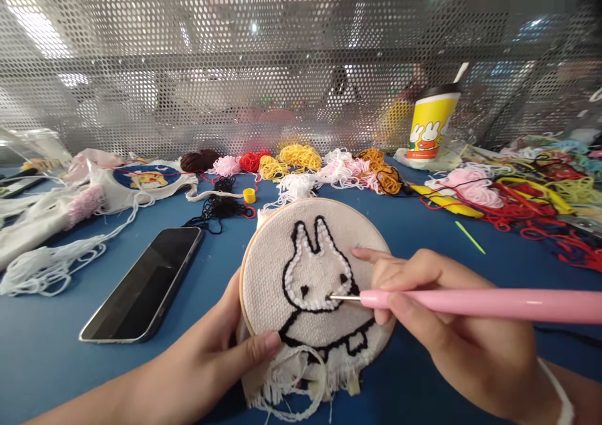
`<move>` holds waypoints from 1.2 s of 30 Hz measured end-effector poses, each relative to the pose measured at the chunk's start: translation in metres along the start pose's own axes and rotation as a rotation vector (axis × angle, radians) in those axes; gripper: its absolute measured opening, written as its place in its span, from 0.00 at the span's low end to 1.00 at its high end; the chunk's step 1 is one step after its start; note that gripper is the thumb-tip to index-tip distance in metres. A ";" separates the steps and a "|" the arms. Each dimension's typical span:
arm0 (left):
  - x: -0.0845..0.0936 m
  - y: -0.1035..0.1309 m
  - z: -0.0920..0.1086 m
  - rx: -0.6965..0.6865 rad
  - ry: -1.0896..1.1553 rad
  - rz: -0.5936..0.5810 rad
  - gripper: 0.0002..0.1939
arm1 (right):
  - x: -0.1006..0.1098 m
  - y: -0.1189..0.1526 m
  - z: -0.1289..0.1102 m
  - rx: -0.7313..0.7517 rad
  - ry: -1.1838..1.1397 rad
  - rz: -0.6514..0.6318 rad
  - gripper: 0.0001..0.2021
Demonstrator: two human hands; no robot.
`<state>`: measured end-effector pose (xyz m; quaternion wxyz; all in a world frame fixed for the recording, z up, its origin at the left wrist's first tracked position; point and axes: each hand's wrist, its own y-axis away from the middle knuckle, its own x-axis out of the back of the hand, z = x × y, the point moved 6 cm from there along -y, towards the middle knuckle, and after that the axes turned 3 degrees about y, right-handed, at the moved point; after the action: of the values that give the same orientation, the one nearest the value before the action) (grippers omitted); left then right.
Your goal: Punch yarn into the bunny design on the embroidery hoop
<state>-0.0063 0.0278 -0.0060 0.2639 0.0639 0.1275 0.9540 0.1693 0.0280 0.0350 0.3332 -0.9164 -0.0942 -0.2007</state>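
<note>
A round embroidery hoop (268, 243) with cream cloth stands tilted toward me, bearing a rabbit outlined in black yarn with white loops inside the head's edge. My left hand (230, 350) grips its lower left rim, thumb in front and the other fingers behind. A pink punch needle pen (470, 303) is pinched in my right hand (451, 312). Its metal tip touches the cloth at the lower part of the rabbit's face, while my index or another finger stretches over the hoop's right side. White yarn (322, 375) loops below the hoop.
A black phone (145, 287) lies left of the hoop. Yarn bundles (301, 157) line the back, with a yellow cup (433, 124) before a perforated metal screen (211, 74). Another embroidered piece (148, 179) is at back left; tangled yarn (540, 187) and a green stick (470, 237) are right.
</note>
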 end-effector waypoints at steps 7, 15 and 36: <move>0.003 0.000 -0.002 -0.021 0.009 -0.012 0.36 | 0.001 -0.001 0.005 -0.029 -0.156 0.063 0.06; 0.002 0.000 -0.004 0.033 0.015 -0.005 0.35 | -0.003 -0.001 0.004 -0.020 -0.050 0.014 0.04; -0.002 0.002 0.002 -0.044 -0.115 -0.014 0.35 | -0.014 -0.001 -0.015 0.211 0.307 -0.032 0.05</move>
<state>-0.0048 0.0254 -0.0033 0.2788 0.1117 0.0918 0.9494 0.1518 0.0188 0.0404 0.4346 -0.8334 -0.0773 -0.3327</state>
